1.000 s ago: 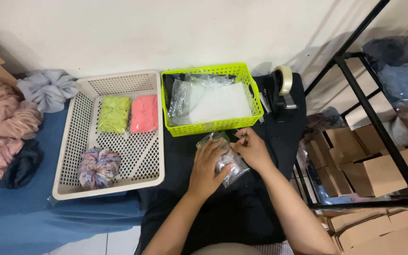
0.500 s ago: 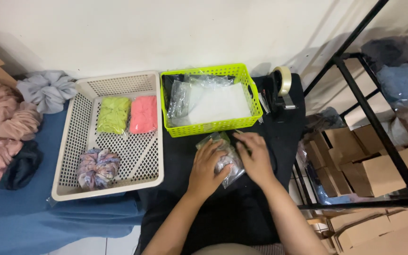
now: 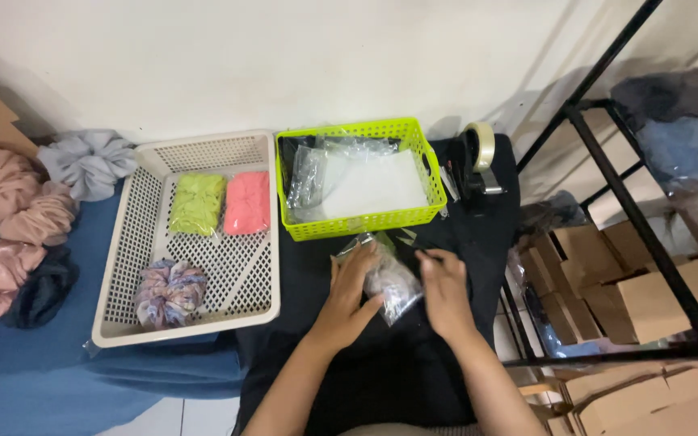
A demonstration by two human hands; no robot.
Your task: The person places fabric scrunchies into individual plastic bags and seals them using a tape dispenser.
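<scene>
Clear crinkly plastic bag with a scrunchie inside (image 3: 385, 278) lies on the black cloth-covered counter (image 3: 462, 218), at about six o'clock from the green basket, and both hands are on it. A second ago the fingers were bunched at the bag's top edge; now they have spread flat, so the work looks to have gone from closing the mouth to pressing the packet smooth.

Going left to right: a heap of soft satin scrunchies in pink, grey and dark blue (image 3: 10, 226) sits on blue fabric at nine o'clock. Next comes a cream perforated plastic tray (image 3: 135, 210), rigid and rectangular, holding a lime-green packed scrunchie (image 3: 197, 203), a coral-pink packed one (image 3: 247, 202) and a loose mottled purple scrunchie (image 3: 169, 291). Then a lime-green lattice plastic basket (image 3: 365, 222) holds glossy, limp clear bags.

The left hand (image 3: 349, 295) lies open, palm down on the bag's left half, gripping nothing. The right hand (image 3: 443, 291) rests open at its right edge, fingers loosely curved. At one o'clock stands a roll of clear tape in a dispenser (image 3: 478, 157), and at three o'clock brown cardboard boxes (image 3: 616, 274) sit under a black metal rack (image 3: 607, 169).
</scene>
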